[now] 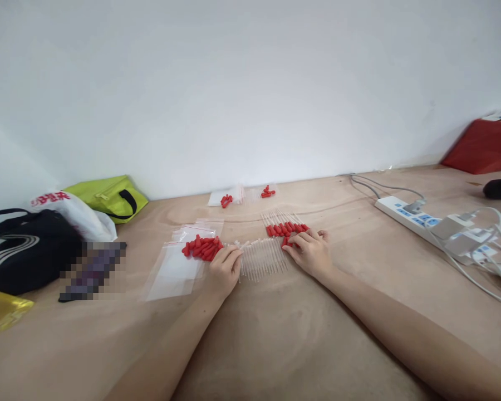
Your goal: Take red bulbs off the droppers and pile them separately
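Observation:
A row of thin clear sticks (pixel 263 262) lies side by side on the wooden table. At its left end rests my left hand (pixel 225 268), fingers curled and pressed together; whatever is in them is hidden. Just left of that hand is a pile of red caps (pixel 202 248) on clear plastic bags (pixel 171 270). My right hand (pixel 311 253) is closed at the row's right end, with a red cap (pixel 286 241) at its fingertips. Beyond it lie several clear sticks with red ends (pixel 284 229), partly covered by my right fingers.
Two small groups of red caps (pixel 226 201) lie on bags near the wall. A power strip (pixel 413 220) with plugs and cables is at the right. On the left are a black bag (pixel 33 250), a lime-green bag (pixel 108 197) and a blurred-out dark object (pixel 94 273).

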The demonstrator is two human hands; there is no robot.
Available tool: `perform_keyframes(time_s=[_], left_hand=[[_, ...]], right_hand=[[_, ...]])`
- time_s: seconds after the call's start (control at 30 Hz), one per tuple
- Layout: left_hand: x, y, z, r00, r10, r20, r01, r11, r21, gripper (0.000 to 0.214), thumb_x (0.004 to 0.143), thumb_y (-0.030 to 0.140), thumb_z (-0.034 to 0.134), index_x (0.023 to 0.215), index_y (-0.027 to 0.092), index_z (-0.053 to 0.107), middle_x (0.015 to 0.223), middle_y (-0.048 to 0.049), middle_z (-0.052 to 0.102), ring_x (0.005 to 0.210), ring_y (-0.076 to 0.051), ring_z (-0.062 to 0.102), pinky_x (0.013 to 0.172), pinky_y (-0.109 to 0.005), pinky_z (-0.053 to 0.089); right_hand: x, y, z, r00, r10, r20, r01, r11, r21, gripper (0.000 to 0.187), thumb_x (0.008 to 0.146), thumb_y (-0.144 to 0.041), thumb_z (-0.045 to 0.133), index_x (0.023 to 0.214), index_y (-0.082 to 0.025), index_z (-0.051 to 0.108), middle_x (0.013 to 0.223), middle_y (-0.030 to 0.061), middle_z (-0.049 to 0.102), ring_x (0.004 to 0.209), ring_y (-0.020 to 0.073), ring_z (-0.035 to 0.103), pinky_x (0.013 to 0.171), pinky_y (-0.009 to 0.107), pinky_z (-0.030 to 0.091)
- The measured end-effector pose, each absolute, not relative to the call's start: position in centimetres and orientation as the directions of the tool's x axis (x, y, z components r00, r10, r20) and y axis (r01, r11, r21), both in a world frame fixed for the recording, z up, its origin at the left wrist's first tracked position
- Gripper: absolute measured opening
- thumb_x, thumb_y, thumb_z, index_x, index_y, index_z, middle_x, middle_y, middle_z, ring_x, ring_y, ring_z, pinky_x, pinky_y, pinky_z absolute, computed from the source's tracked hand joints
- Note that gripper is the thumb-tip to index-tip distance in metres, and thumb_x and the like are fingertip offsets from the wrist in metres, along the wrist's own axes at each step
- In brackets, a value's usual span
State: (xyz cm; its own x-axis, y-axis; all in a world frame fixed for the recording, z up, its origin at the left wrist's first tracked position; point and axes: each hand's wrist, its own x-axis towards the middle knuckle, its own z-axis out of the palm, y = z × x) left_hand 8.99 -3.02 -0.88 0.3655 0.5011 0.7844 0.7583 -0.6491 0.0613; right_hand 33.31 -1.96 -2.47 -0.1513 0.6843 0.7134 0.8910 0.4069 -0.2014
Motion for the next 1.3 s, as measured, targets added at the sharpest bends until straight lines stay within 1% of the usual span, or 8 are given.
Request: perform_keyframes(time_s=[0.17,0.3,0.6,0.73,0.9,1.03,1.17,1.3], left_hand=[[9.2,-3.0,-0.9,0.426,0.492,0.76,0.733,-0.679,0.029,0.015,0.08,0.011,0.047,0.078,0.017,0.061,0.081,-0.0041,0.064,0.076,-0.014,0.059,0.074,-0.029,0.05],[9.4,-3.3,-0.8,0.436,0.569,0.697,0.748,-0.66,0.07,0.015,0.079,0.022,0.05,0.086,0.015,0.062,0.092,-0.0088,0.062,0.085,-0.019,0.059,0.077,-0.035,0.05],[8.5,-4.1,-0.1,0.526,0.68,0.511,0.735,-0.665,0.127,0.044,0.075,0.042,0.056,0.108,0.012,0.057,0.112,-0.0145,0.056,0.105,-0.027,0.051,0.088,-0.044,0.045],[7.8,-4.1,-0.2,0.583,0.7,0.413,0.723,-0.679,0.129,0.045,0.077,0.043,0.053,0.114,0.017,0.054,0.12,-0.0109,0.054,0.115,-0.026,0.045,0.096,-0.048,0.038],[7.2,-3.9,-0.6,0.616,0.684,0.391,0.693,-0.706,0.144,0.036,0.08,0.039,0.051,0.11,0.019,0.056,0.111,-0.0087,0.06,0.106,-0.021,0.054,0.101,-0.05,0.031],[6.8,-3.7,-0.4,0.616,0.605,0.504,0.657,-0.748,0.095,0.034,0.08,0.037,0.051,0.11,0.02,0.055,0.107,-0.0079,0.062,0.107,-0.022,0.053,0.099,-0.048,0.033],[7.3,-3.7,0.3,0.494,0.574,0.653,0.715,-0.696,0.07,0.044,0.08,0.035,0.051,0.121,0.017,0.046,0.116,-0.0116,0.055,0.115,-0.024,0.045,0.096,-0.044,0.037],[8.6,-4.2,0.7,0.522,0.551,0.652,0.735,-0.678,-0.016,0.036,0.081,0.031,0.05,0.116,0.021,0.051,0.111,-0.008,0.059,0.112,-0.023,0.048,0.099,-0.047,0.032]], right_hand=[[33.4,-1.9,-2.3,-0.136,0.702,0.699,0.892,0.394,-0.222,0.03,0.08,-0.045,0.051,0.068,-0.023,0.067,0.073,0.0027,0.065,0.076,0.0169,0.048,0.077,0.036,0.019],[33.2,-1.5,-1.3,-0.083,0.749,0.657,0.904,0.335,-0.267,0.027,0.083,-0.04,0.047,0.073,-0.024,0.068,0.077,0.0029,0.065,0.077,0.0172,0.048,0.077,0.036,0.018],[31.4,1.1,0.1,-0.149,0.869,0.472,0.943,0.269,-0.197,0.019,0.079,-0.036,0.051,0.085,-0.027,0.067,0.094,0.0049,0.061,0.089,0.0212,0.043,0.076,0.037,0.019],[31.0,1.5,-0.5,-0.131,0.874,0.467,0.945,0.253,-0.208,0.02,0.081,-0.029,0.048,0.082,-0.026,0.067,0.094,0.0046,0.06,0.09,0.0206,0.042,0.076,0.037,0.019],[31.3,1.1,-0.8,-0.029,0.823,0.567,0.923,0.24,-0.301,0.021,0.081,-0.027,0.047,0.082,-0.025,0.068,0.093,0.0046,0.06,0.087,0.0191,0.043,0.078,0.037,0.019],[32.7,-0.7,-0.7,-0.029,0.751,0.66,0.859,0.357,-0.367,0.021,0.082,-0.029,0.048,0.09,-0.028,0.067,0.095,0.0039,0.059,0.089,0.0186,0.045,0.08,0.037,0.022],[33.8,-2.7,-1.1,-0.199,0.719,0.666,0.76,0.542,-0.359,0.02,0.082,-0.03,0.05,0.091,-0.034,0.067,0.093,0.002,0.059,0.089,0.0179,0.046,0.08,0.037,0.025],[33.3,-3.7,-1.7,-0.332,0.679,0.655,0.673,0.657,-0.341,0.018,0.081,-0.032,0.053,0.09,-0.038,0.067,0.092,0.0008,0.058,0.091,0.0178,0.044,0.081,0.038,0.025]])
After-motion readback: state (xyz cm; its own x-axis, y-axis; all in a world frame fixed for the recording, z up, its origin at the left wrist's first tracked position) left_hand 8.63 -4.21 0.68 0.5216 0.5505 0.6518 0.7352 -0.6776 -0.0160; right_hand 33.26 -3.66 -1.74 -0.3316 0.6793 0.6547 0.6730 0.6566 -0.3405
